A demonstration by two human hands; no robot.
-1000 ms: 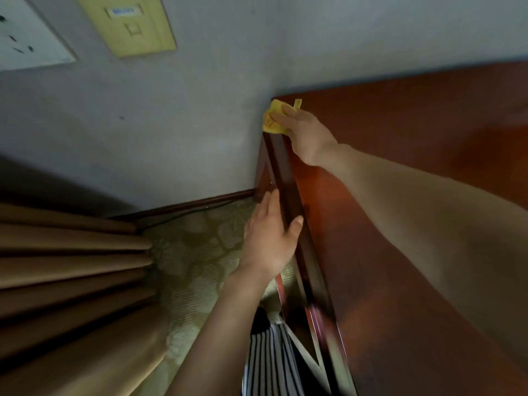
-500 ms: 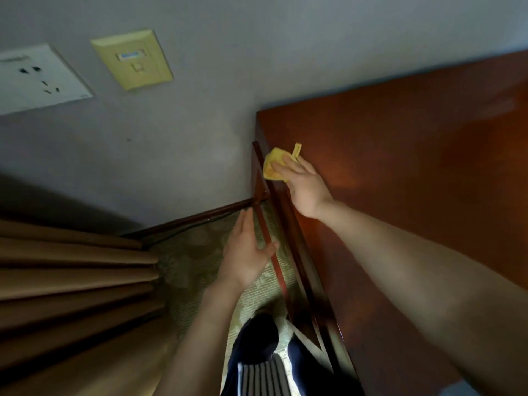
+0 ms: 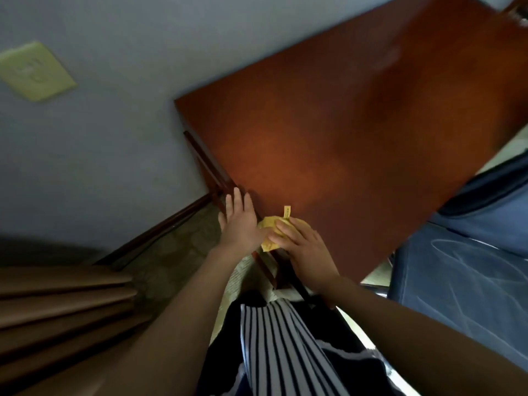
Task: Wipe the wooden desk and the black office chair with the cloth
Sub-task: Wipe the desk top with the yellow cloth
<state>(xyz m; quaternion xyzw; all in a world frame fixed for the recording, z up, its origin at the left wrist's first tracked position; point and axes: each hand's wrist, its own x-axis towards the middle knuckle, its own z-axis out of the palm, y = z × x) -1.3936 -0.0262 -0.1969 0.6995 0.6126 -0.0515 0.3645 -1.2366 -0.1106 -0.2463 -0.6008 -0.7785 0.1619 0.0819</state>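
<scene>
Cloth [image 3: 268, 232] sat at desk [image 3: 343, 124] edge.
Right hand [image 3: 307, 250] curled over soft, probably light bunch; left hand [image 3: 241, 224] lay flat, empty.

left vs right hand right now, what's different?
The left hand has straight fingers and holds nothing; the right hand has fingers bent over the yellow cloth. The left hand is just outside the desk edge, and the right hand presses on it. Both are bare, side by side at the near left edge.
</scene>
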